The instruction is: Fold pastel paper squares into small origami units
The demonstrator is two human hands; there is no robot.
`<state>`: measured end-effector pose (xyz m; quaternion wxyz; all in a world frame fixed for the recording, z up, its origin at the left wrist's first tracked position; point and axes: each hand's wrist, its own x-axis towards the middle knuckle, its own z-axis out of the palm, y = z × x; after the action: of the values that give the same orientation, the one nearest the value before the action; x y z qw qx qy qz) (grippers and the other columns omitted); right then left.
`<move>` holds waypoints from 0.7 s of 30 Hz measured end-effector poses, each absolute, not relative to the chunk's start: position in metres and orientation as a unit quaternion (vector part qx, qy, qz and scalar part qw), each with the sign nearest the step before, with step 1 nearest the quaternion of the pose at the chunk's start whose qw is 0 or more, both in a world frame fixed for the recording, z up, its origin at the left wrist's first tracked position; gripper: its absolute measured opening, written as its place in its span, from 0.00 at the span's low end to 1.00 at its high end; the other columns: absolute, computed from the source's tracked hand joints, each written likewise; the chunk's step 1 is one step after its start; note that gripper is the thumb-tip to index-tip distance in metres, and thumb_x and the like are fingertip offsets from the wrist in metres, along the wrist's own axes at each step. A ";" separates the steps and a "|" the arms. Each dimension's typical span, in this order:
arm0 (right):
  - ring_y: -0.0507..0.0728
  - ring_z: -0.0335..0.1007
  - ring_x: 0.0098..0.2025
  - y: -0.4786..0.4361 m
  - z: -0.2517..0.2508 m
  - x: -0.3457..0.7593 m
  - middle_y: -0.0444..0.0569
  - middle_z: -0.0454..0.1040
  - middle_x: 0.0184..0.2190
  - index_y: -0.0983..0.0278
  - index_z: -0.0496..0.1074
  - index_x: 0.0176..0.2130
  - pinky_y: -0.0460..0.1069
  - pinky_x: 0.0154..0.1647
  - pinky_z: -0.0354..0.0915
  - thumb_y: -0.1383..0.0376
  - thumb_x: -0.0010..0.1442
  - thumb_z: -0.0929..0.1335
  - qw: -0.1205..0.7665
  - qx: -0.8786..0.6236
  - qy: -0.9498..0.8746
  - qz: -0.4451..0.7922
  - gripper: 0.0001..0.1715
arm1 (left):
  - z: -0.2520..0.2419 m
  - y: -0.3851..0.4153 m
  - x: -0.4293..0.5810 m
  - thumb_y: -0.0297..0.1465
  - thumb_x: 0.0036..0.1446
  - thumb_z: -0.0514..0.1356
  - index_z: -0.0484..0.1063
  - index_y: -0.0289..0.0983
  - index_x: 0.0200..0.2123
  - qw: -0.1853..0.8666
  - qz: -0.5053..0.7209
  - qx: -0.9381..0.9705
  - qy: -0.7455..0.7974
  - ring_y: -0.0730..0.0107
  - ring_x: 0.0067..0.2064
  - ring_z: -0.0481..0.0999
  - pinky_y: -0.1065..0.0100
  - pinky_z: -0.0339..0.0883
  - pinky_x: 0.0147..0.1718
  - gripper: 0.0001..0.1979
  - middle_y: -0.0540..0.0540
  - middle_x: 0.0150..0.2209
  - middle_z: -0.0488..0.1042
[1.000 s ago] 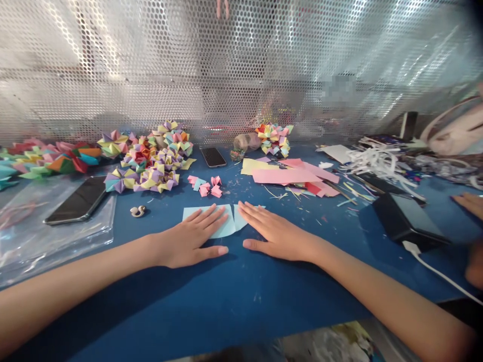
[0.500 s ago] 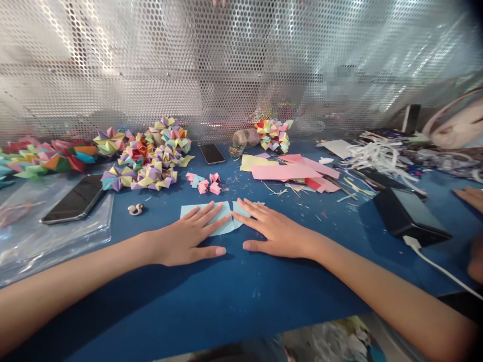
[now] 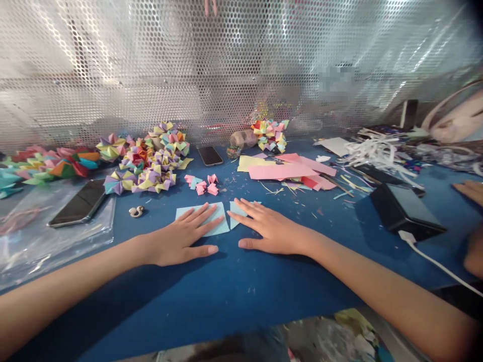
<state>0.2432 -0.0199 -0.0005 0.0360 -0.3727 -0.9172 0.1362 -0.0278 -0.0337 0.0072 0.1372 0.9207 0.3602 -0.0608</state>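
"Left hand (image 3: 177,242) is lying palm down, fingers fanned. What is it covering?"

"Left blue sheet (image 3: 220,227). Fingers are lying across it from the near side; palm and thumb are sitting off its edge, nearer the body, over the blue table (image 3: 245,286)."

"Right hand (image 3: 273,232)?"

"Also palm down, fingers spread, thumb standing apart. Fingers are hiding much of the right blue sheet (image 3: 233,223); palm is sitting nearer and to its right."

"Sheets touching?"

"A narrow gap is running between them, tapering toward the near corners. Contact there: cannot tell."

"Beyond?"

"Folded pink and blue pieces (image 3: 202,185) are lying just past the left fingertips. A pile of paper strips (image 3: 281,172), mostly pink, is lying farther off, past the right hand."
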 end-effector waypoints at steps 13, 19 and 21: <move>0.62 0.52 0.65 -0.015 -0.005 0.241 0.51 0.56 0.64 0.59 0.50 0.66 0.63 0.63 0.56 0.55 0.66 0.58 0.153 -0.404 -0.896 0.099 0.32 | 0.008 -0.020 -0.106 0.43 0.67 0.34 0.46 0.51 0.65 0.044 -0.069 0.919 0.386 0.53 0.69 0.36 0.42 0.38 0.62 0.25 0.49 0.68 0.43; 0.64 0.63 0.58 -0.013 -0.004 0.241 0.53 0.68 0.55 0.59 0.56 0.62 0.63 0.55 0.64 0.54 0.59 0.65 0.212 -0.480 -0.843 0.119 0.34 | 0.014 -0.007 -0.106 0.48 0.63 0.45 0.61 0.44 0.60 -0.057 0.068 0.888 0.451 0.51 0.67 0.47 0.46 0.39 0.63 0.26 0.43 0.66 0.51; 0.63 0.66 0.54 -0.013 -0.004 0.240 0.51 0.70 0.52 0.57 0.59 0.59 0.61 0.53 0.65 0.57 0.57 0.68 0.261 -0.473 -0.831 0.129 0.33 | 0.020 -0.012 -0.083 0.50 0.61 0.48 0.61 0.41 0.59 -0.019 0.074 0.887 0.455 0.51 0.66 0.52 0.49 0.46 0.63 0.28 0.42 0.65 0.54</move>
<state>0.2401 -0.0127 -0.0044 0.2607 -0.4734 -0.8315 0.1285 -0.0831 -0.0122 0.0196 -0.0194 0.8870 0.4554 0.0739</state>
